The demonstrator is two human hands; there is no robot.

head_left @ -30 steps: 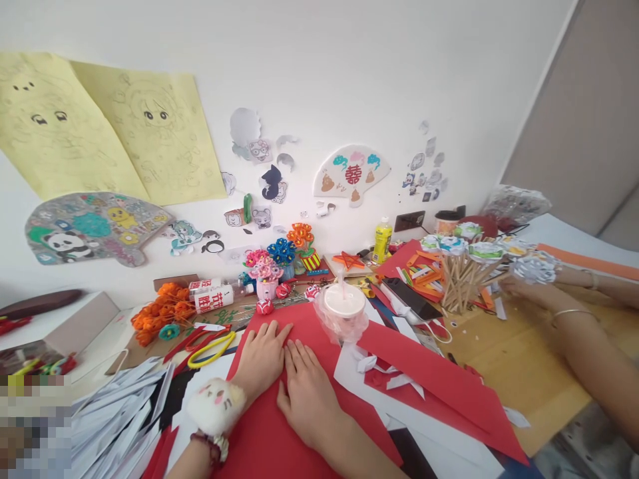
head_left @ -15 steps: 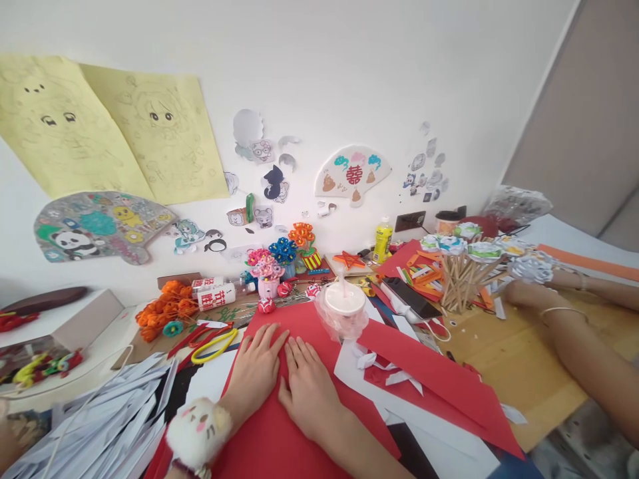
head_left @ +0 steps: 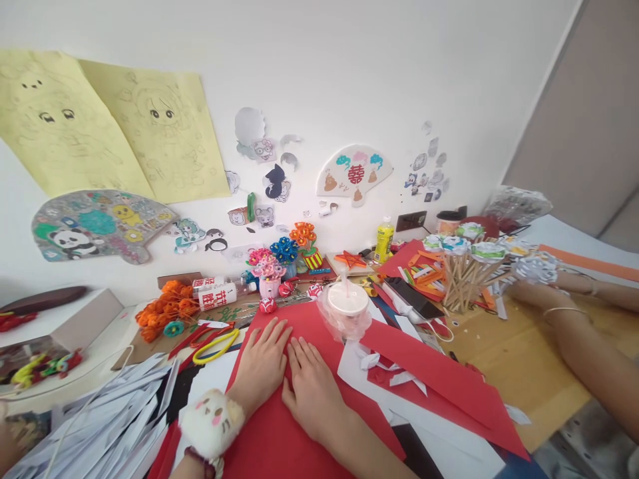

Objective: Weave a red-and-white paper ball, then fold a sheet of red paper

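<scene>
A sheet of red paper (head_left: pixel 289 439) lies in front of me, its far end reaching toward the wall. My left hand (head_left: pixel 262 362) rests flat on it with the fingers stretched forward; a plush cat band (head_left: pixel 212 419) sits on that wrist. Close beside it, my right hand (head_left: pixel 314 389) is pressed flat on the same sheet, fingers out. Neither hand holds anything. Just beyond my right hand stands a lidded cup (head_left: pixel 348 299) with a straw, wrapped in clear plastic. Yellow-handled scissors (head_left: pixel 215 347) lie to the left of the paper.
Folded white paper strips (head_left: pixel 110 419) are heaped at left. Another red sheet (head_left: pixel 439 386) lies over white paper at right, with paper scraps. Bundled sticks (head_left: pixel 462 283), a phone (head_left: pixel 419 298) and a yellow bottle (head_left: pixel 384 241) stand or lie further back. Another person's arm (head_left: pixel 584 339) reaches in at right.
My left hand has slid slightly forward along the red paper, its fingers a little more spread. My right hand stays nearly in place. The view has shifted slightly.
</scene>
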